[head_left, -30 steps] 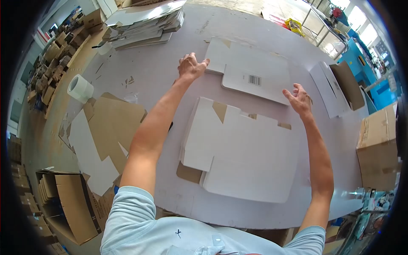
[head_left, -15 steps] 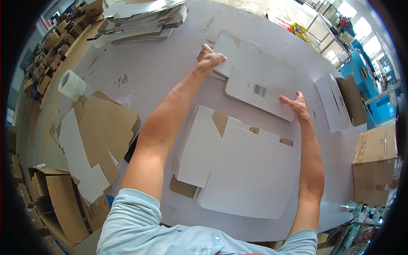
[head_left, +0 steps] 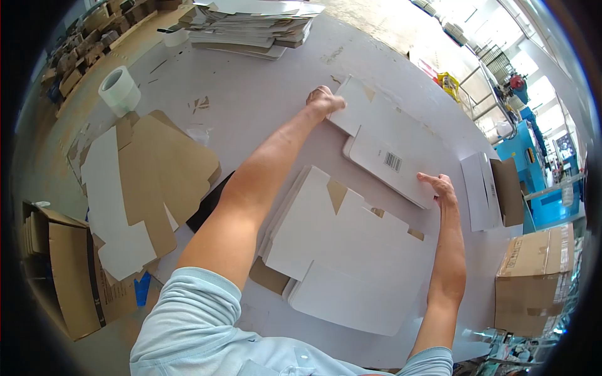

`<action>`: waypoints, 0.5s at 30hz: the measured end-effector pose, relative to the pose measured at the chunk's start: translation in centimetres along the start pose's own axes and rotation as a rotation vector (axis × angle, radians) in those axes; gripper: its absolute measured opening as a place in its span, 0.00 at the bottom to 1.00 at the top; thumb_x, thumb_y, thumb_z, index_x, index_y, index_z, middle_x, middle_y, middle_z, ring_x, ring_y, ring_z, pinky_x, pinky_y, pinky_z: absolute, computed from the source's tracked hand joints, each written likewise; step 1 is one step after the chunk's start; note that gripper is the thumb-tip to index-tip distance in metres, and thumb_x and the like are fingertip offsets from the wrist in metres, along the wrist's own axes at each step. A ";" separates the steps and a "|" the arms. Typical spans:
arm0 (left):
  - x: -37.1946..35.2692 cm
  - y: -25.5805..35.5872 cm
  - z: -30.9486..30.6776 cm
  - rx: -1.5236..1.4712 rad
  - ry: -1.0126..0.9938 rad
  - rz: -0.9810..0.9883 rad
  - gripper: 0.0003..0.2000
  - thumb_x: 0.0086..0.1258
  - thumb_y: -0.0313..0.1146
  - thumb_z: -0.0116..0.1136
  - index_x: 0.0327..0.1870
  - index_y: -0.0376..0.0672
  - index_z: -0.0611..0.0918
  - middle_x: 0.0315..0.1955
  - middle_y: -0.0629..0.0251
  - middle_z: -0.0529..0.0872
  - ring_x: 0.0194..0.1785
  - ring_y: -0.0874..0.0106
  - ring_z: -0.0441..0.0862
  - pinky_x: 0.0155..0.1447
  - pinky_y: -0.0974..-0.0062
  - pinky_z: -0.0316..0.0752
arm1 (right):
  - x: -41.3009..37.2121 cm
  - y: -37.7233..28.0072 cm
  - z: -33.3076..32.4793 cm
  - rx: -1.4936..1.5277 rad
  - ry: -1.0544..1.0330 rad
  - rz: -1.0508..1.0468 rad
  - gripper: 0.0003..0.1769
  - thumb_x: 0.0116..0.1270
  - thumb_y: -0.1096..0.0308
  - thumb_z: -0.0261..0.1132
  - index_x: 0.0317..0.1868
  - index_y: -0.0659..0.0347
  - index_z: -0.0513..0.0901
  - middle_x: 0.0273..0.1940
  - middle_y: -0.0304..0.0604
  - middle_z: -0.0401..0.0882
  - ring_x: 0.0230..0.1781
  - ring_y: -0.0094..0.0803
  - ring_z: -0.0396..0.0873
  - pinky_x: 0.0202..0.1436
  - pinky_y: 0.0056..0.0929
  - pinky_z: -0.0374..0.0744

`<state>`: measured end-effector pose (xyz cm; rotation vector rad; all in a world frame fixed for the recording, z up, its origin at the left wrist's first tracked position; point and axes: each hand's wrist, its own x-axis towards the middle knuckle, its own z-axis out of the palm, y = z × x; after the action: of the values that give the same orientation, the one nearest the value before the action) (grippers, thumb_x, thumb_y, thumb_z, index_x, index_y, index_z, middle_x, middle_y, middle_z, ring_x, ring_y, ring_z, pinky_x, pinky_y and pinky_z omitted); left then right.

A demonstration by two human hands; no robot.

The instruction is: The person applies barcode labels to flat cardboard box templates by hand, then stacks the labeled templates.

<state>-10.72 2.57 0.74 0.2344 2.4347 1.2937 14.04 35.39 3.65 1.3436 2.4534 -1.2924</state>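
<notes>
A flat white cardboard piece with a barcode (head_left: 392,141) lies across the far middle of the table. At its upper left corner, my left hand (head_left: 325,103) has its fingers curled round the edge. My right hand (head_left: 439,188) pinches the lower right corner, thumb on top and fingers at the side. Nearer my body lies a stack of flat white cardboard (head_left: 348,250) with brown cut-outs, untouched by either hand.
Brown and white flat cardboard (head_left: 150,182) and a tape roll (head_left: 119,91) lie left. A tall cardboard stack (head_left: 251,28) stands far left. An open white box (head_left: 481,191) and a taped carton (head_left: 533,282) are right.
Both hands have closed on the edges of the barcoded piece. The whole view has shifted and turned, so the table's contents appear lower.
</notes>
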 end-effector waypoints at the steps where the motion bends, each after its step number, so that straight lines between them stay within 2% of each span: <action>1: 0.5 -0.2 0.8 -0.001 -0.011 0.006 0.27 0.61 0.46 0.72 0.55 0.35 0.84 0.52 0.54 0.84 0.52 0.59 0.86 0.55 0.63 0.82 | -1.4 -0.8 -0.4 0.024 -0.030 -0.016 0.67 0.49 0.52 0.87 0.78 0.77 0.55 0.69 0.67 0.70 0.72 0.56 0.71 0.71 0.52 0.73; 3: 0.1 -0.1 3.0 0.456 0.212 0.052 0.31 0.63 0.49 0.69 0.66 0.43 0.82 0.68 0.56 0.77 0.71 0.55 0.74 0.71 0.54 0.74 | -1.8 -0.5 -0.6 0.061 -0.043 0.001 0.68 0.49 0.52 0.87 0.78 0.78 0.55 0.69 0.65 0.70 0.70 0.54 0.72 0.70 0.52 0.73; 5: -0.4 -0.3 2.5 0.438 0.122 0.055 0.29 0.67 0.50 0.65 0.67 0.45 0.81 0.74 0.56 0.67 0.78 0.55 0.64 0.77 0.53 0.67 | 0.5 1.6 -1.1 0.275 0.022 -0.098 0.55 0.54 0.56 0.84 0.72 0.79 0.65 0.63 0.63 0.76 0.65 0.50 0.78 0.71 0.43 0.76; 6: -0.8 -0.1 2.7 0.445 0.099 0.076 0.29 0.67 0.50 0.65 0.67 0.45 0.81 0.74 0.56 0.67 0.78 0.55 0.64 0.77 0.53 0.67 | 2.1 3.1 -1.3 0.287 0.045 -0.079 0.55 0.54 0.56 0.84 0.72 0.79 0.65 0.63 0.63 0.76 0.65 0.50 0.78 0.71 0.43 0.76; 8: -1.3 0.2 2.4 0.447 0.125 0.044 0.29 0.68 0.51 0.64 0.67 0.45 0.80 0.73 0.55 0.68 0.77 0.54 0.65 0.77 0.52 0.65 | 4.3 4.1 -1.2 0.636 -0.095 -0.173 0.48 0.60 0.56 0.81 0.68 0.81 0.67 0.61 0.65 0.76 0.63 0.46 0.80 0.69 0.38 0.79; 9: -1.2 0.2 2.4 0.451 0.128 0.049 0.29 0.68 0.51 0.64 0.67 0.45 0.80 0.73 0.55 0.68 0.77 0.54 0.65 0.77 0.52 0.65 | 4.2 4.2 -1.3 0.642 -0.092 -0.176 0.48 0.60 0.56 0.81 0.68 0.81 0.67 0.61 0.65 0.76 0.63 0.46 0.80 0.69 0.38 0.79; 11: -1.0 0.0 2.8 0.442 0.131 0.029 0.31 0.66 0.52 0.64 0.67 0.44 0.80 0.72 0.54 0.68 0.77 0.53 0.63 0.77 0.52 0.65 | 3.8 4.7 -1.1 0.763 -0.287 -0.182 0.45 0.64 0.58 0.78 0.69 0.82 0.65 0.60 0.66 0.76 0.63 0.46 0.79 0.67 0.36 0.81; 15: -0.3 -0.6 3.2 0.413 0.152 0.018 0.31 0.64 0.52 0.66 0.66 0.43 0.80 0.72 0.54 0.68 0.77 0.54 0.63 0.77 0.52 0.64 | 1.9 4.8 0.0 0.765 -0.372 -0.159 0.43 0.65 0.63 0.78 0.69 0.81 0.65 0.59 0.64 0.77 0.60 0.46 0.82 0.65 0.38 0.83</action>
<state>-9.12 4.57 -1.32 0.2746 2.8191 0.8275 16.31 37.98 -0.17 0.8609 1.8988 -2.4117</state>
